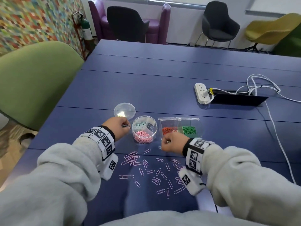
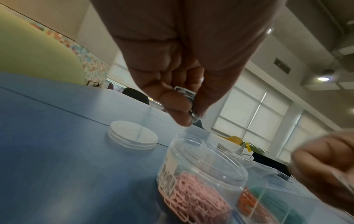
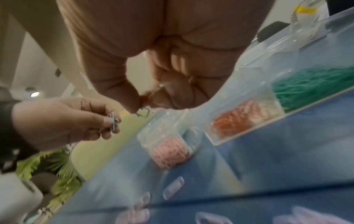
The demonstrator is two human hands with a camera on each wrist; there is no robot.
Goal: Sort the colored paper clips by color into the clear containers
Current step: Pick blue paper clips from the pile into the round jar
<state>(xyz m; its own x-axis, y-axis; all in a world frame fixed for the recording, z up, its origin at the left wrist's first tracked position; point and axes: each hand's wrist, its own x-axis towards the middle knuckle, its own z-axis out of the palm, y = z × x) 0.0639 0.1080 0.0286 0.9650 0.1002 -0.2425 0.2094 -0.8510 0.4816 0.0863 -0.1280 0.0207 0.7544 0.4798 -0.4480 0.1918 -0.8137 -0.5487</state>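
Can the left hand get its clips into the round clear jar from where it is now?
Probably yes: the left hand is beside the round clear jar, whose lid lies off on the table.

Head cam looks down and forward over the blue table (image 1: 162, 75) from above. Both wrist cams sit low and close, aimed up along the fingers. All three catch the round jar (image 1: 144, 130) of pink clips.
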